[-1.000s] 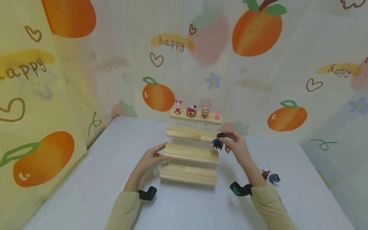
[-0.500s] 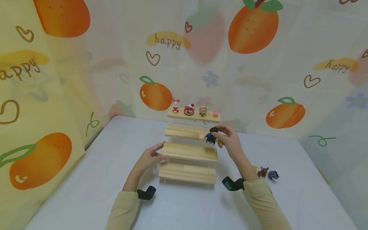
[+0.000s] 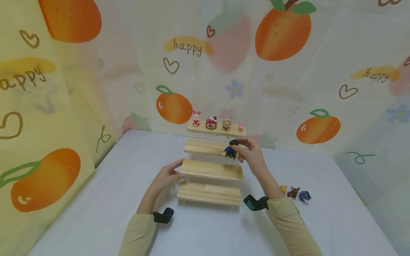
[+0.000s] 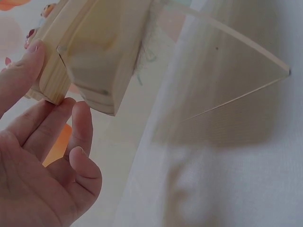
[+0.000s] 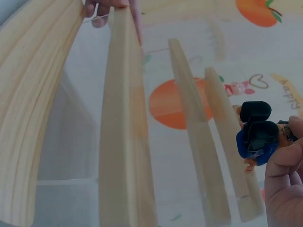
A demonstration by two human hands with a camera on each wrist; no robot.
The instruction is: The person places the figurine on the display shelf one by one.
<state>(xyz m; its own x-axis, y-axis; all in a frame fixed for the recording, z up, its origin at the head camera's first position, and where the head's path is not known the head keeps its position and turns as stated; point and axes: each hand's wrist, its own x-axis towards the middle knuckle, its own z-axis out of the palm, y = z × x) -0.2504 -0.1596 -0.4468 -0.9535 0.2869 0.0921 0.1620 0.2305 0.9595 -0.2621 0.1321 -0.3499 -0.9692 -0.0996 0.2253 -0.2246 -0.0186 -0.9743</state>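
Note:
A four-tier wooden display stand (image 3: 211, 169) stands on the table. My left hand (image 3: 166, 176) holds the left end of its second board from the bottom, thumb (image 4: 28, 66) on the board and fingertips at its edge. My right hand (image 3: 253, 156) pinches a small figurine (image 3: 230, 151) with a black cap, blue top and dark legs by its head. In the head view the figurine appears in front of the right part of the second board from the top (image 3: 205, 146). Whether its feet touch wood, I cannot tell. In the right wrist view the figurine (image 5: 258, 135) lies sideways.
On the top board (image 3: 203, 129) sit several figurines, among them a pink bear (image 3: 211, 123). Right of my right forearm, a yellow figurine (image 3: 283, 189), a brown one (image 3: 293, 192) and a grey-blue one (image 3: 304, 196) lie on the white tabletop (image 3: 333, 220). A fruit-print cloth hangs behind.
My right hand has carried the figurine leftward and slightly up, from the stand's right end to over the second board from the top. The left hand keeps its hold.

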